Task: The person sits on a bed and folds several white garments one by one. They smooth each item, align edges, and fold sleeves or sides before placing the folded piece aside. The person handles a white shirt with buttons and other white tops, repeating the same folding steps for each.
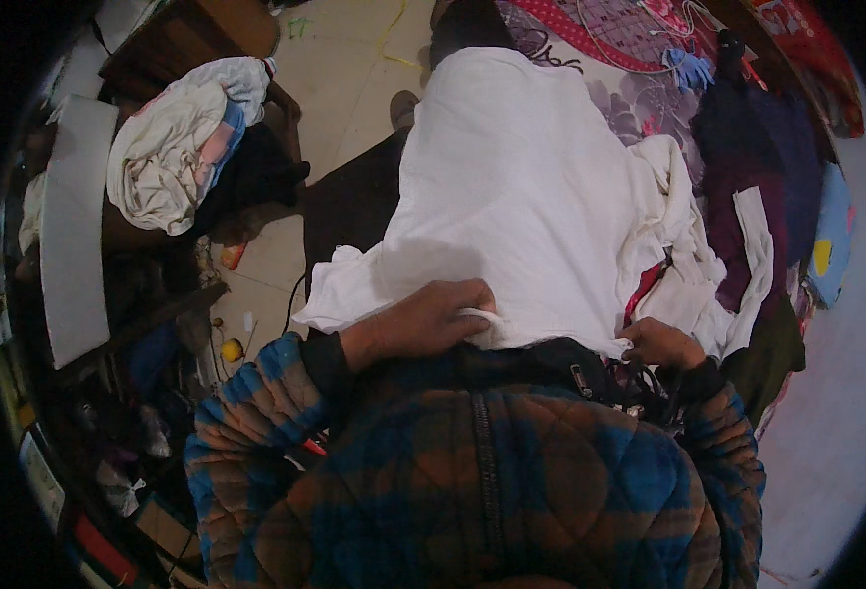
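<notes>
A white cloth garment [514, 184] lies spread over my lap and legs, its near edge at my waist. Pinched between thumb and fingers of my left hand [433, 316] is a fold of that near edge. Farther right, my right hand [661, 344] grips the edge's right corner by the fingertips. Part of the garment reaches out past my left wrist. Bunched cream-white cloth [675, 213] lies along the garment's right side; whether it is the same piece I cannot tell. A red strip [645, 291] shows between the folds.
To the left, crumpled white and blue clothes [175, 147] are heaped beside a pale board [76, 228]. A yellow round object [232, 350] lies on the tiled floor [344, 96]. Dark clothes [749, 162], a blue glove [689, 68] and a patterned bedspread [624, 110] are at the right.
</notes>
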`<state>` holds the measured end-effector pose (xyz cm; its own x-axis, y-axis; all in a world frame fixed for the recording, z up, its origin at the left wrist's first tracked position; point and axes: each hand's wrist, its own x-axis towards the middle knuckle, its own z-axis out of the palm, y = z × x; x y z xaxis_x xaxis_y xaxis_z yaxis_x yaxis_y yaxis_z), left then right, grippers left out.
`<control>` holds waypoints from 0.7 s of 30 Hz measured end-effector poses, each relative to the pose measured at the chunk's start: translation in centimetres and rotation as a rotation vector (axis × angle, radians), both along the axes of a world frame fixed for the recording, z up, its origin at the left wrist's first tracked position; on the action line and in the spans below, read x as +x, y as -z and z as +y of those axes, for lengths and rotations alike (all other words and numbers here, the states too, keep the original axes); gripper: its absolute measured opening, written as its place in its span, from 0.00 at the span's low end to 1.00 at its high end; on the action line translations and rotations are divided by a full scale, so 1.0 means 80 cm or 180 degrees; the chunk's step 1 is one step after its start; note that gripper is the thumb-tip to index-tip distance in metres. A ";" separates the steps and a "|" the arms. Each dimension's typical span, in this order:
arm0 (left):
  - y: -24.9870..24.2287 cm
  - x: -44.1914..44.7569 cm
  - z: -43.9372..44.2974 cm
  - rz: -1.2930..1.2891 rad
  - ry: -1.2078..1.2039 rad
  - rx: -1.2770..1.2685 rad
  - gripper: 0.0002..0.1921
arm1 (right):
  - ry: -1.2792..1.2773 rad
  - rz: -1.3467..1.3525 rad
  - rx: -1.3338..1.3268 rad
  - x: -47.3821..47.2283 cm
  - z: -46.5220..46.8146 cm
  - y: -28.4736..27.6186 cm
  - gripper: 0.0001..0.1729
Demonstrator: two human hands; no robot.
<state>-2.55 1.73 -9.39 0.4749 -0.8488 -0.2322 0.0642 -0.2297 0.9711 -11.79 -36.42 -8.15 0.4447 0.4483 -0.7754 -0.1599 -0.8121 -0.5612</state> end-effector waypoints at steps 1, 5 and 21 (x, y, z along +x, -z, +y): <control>0.003 0.002 -0.001 0.0187 -0.0003 -0.0015 0.06 | 0.0063 0.0039 -0.0017 -0.001 -0.001 0.004 0.16; 0.017 0.004 -0.012 0.0439 0.0153 -0.0120 0.08 | 0.0146 0.0088 -0.0108 -0.001 -0.004 0.012 0.16; 0.001 0.032 -0.007 0.0667 0.1148 0.0443 0.23 | -0.0278 0.0074 -0.0347 0.014 0.009 -0.007 0.15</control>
<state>0.01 1.19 -9.45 0.0844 -0.9055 -0.4159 0.1483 -0.4013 0.9039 -10.65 -35.73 -7.61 0.3892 0.3970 -0.8312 -0.0979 -0.8794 -0.4659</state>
